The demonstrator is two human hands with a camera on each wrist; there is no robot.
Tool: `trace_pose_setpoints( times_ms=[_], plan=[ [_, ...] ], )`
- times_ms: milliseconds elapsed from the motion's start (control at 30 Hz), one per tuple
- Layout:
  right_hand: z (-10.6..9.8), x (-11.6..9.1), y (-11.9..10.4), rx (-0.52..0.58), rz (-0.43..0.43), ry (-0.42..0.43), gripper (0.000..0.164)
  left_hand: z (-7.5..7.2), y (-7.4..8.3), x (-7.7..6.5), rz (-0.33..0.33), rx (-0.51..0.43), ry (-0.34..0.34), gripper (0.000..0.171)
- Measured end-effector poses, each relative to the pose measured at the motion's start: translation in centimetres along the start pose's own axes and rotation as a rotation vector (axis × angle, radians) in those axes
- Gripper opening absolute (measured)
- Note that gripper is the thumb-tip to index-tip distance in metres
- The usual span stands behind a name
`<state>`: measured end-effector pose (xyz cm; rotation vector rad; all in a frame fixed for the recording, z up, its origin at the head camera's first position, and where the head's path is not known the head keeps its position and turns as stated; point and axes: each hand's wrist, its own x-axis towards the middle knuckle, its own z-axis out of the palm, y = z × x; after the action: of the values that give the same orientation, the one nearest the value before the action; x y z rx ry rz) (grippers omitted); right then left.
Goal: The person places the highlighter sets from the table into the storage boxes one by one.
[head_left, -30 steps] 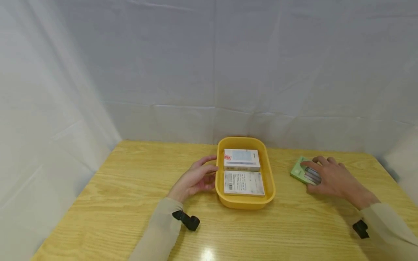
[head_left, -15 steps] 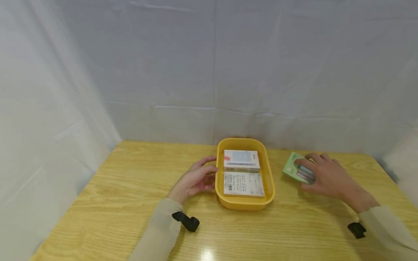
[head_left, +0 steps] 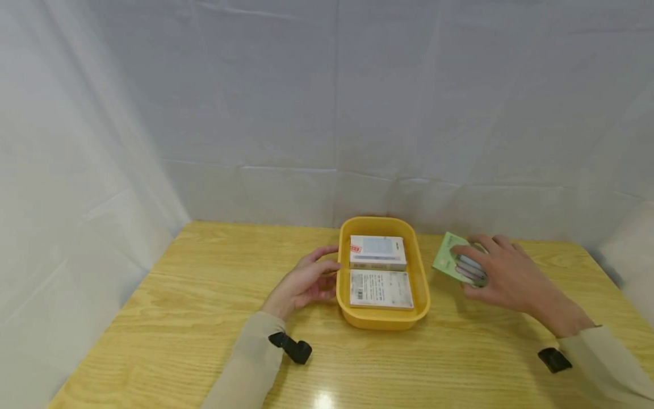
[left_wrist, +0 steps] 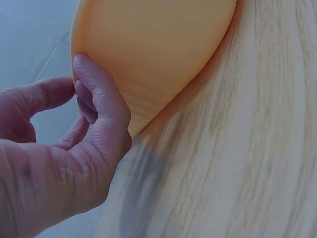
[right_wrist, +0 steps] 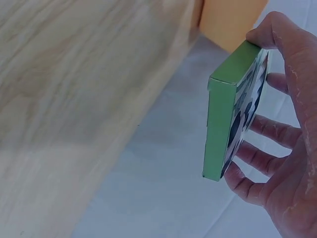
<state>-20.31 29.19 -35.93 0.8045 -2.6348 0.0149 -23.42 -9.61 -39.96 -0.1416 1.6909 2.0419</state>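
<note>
In the head view, my left hand (head_left: 306, 282) is at the left side of a yellow plastic basin (head_left: 420, 258). Its fingertips touch the basin's rim and outer wall, as the left wrist view also shows. To the right of the basin, my right hand (head_left: 507, 276) grips a flat green box (head_left: 445, 258) between thumb and fingers, printed with grey and dark shapes. The box (right_wrist: 220, 130) tilts above the table in the right wrist view. Inside the basin lie a white box (head_left: 378, 250) with a red mark and, nearer me, a white printed flat box (head_left: 380, 288).
The wooden table (head_left: 214, 272) ends at a pale hanging sheet (head_left: 286, 193) behind the basin, with more sheeting on both sides. Small black devices (head_left: 291, 346) are strapped to both sleeved wrists.
My right hand has raised the green box from the table and carried it left, closer to the basin. My left hand stays at the basin's side.
</note>
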Motion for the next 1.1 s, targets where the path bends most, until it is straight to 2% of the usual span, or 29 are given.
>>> trace_pose_setpoints(
  times_ms=[233, 500, 700, 1100],
  plan=[
    [-0.8, 0.9, -1.0, -0.006, -0.003, -0.013, 0.058, 0.0, 0.0, 0.1, -0.002, -0.005, -0.001, 0.054],
    [-1.1, 1.8, -2.4, 0.003, -0.022, 0.016, 0.058, -0.1, 0.0, 0.1, -0.004, -0.005, -0.011, 0.055],
    [-1.2, 2.5, -3.2, 0.012, -0.03, -0.004, 0.059, -0.1, 0.0, 0.0, -0.001, -0.013, -0.007, 0.055],
    [-1.4, 4.3, -4.8, 0.043, -0.086, 0.039, 0.061, 0.0, 0.1, -0.1, 0.001, -0.009, -0.004, 0.054]
  ],
)
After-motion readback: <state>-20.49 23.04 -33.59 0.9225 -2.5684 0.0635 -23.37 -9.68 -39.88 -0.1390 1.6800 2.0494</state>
